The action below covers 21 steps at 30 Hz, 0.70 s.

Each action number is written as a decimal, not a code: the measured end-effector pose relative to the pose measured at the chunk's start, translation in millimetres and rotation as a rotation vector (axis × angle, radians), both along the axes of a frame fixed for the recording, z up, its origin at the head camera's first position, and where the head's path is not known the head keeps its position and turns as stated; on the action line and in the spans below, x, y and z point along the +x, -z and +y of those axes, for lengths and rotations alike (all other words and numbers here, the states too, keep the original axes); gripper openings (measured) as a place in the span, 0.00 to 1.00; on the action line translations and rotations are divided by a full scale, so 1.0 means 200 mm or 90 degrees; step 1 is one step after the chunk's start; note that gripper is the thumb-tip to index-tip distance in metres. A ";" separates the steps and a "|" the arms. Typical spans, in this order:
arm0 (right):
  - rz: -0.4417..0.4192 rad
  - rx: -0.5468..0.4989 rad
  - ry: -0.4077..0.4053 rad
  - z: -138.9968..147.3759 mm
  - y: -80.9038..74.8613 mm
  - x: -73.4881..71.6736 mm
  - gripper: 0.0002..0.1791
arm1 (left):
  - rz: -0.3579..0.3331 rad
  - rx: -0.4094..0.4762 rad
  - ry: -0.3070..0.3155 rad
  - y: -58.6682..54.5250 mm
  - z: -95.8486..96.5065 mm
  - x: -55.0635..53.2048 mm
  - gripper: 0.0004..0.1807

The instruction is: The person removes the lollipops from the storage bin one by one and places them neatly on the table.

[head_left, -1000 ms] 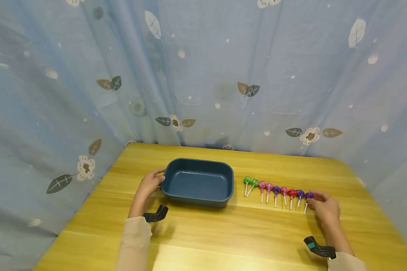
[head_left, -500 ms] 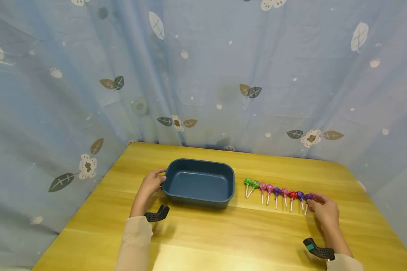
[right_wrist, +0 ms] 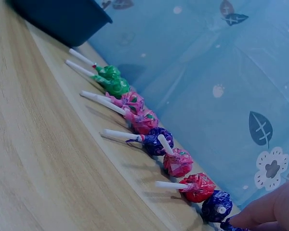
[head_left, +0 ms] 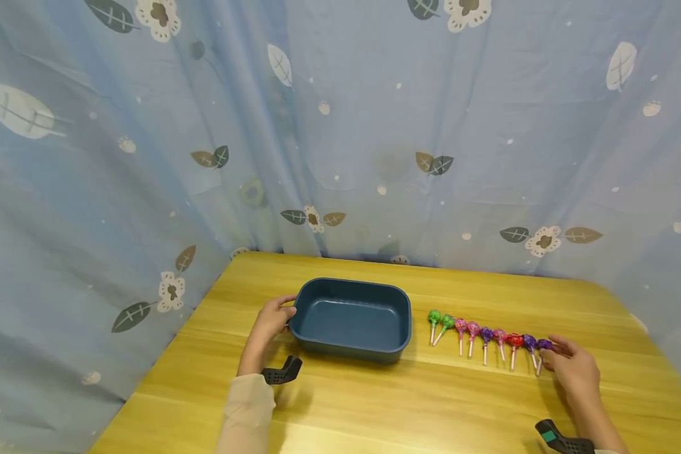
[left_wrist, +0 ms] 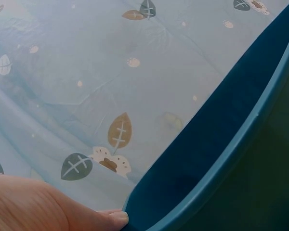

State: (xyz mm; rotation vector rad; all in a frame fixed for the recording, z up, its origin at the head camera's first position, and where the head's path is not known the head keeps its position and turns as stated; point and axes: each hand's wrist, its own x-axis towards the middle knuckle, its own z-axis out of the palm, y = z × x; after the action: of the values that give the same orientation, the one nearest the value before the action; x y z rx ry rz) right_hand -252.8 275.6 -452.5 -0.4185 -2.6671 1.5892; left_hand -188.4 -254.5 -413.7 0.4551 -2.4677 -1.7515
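A dark blue rectangular tub (head_left: 352, 323) stands on the wooden table. My left hand (head_left: 272, 320) holds its left end, the thumb at the rim (left_wrist: 221, 163) in the left wrist view. Right of the tub, several wrapped lollipops lie in a slanting row, from green ones (head_left: 434, 317) through pink (head_left: 473, 329) and red (head_left: 514, 340) to purple. My right hand (head_left: 576, 373) pinches the last purple lollipop (head_left: 543, 345) at the row's right end. In the right wrist view that lollipop is mostly cut off by the frame's bottom edge.
Yellow wooden table (head_left: 431, 410) extends in front of the tub and the row. A blue curtain (head_left: 374, 126) with leaf and flower prints hangs behind and at both sides. Each wrist wears a black device, such as the left one (head_left: 284, 371).
The head view has shifted, so everything sits lower and farther right in it. Both hands keep their places, the left at the tub, the right at the last purple lollipop.
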 end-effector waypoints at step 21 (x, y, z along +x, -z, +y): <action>0.065 -0.023 -0.035 -0.25 0.01 -0.07 0.28 | -0.015 -0.035 0.017 -0.11 -0.20 0.07 0.24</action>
State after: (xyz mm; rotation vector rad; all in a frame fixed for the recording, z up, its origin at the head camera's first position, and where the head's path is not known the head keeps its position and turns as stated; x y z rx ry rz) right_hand -266.5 225.7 -454.3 -0.2597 -2.5993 1.6282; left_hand -175.2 -294.1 -391.5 0.4412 -2.5423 -1.6931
